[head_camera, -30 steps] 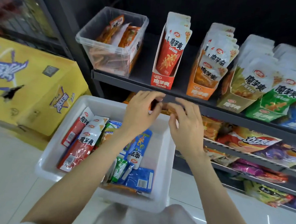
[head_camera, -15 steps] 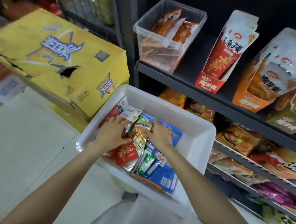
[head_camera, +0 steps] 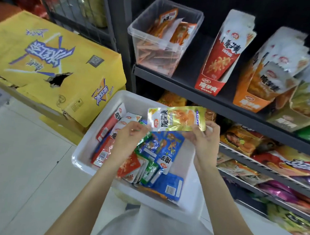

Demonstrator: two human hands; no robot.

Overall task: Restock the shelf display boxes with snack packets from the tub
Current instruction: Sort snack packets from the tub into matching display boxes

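A white tub sits on my lap with several red, blue and green snack packets in it. My right hand holds a gold and white snack packet by its right end, lifted above the tub. My left hand hovers over the tub by the packet's left lower corner, fingers curled; whether it grips anything is unclear. On the shelf stand a red display box, an orange display box and an olive display box, all holding packets.
A clear plastic bin with orange packets stands on the shelf's left end. A yellow carton lies left of the tub. Lower shelves at right carry bagged snacks. Pale tiled floor lies to the left.
Both hands went from the shelf edge down into the tub. My right hand has since lifted a gold and white packet out of the tub. The view swung left.
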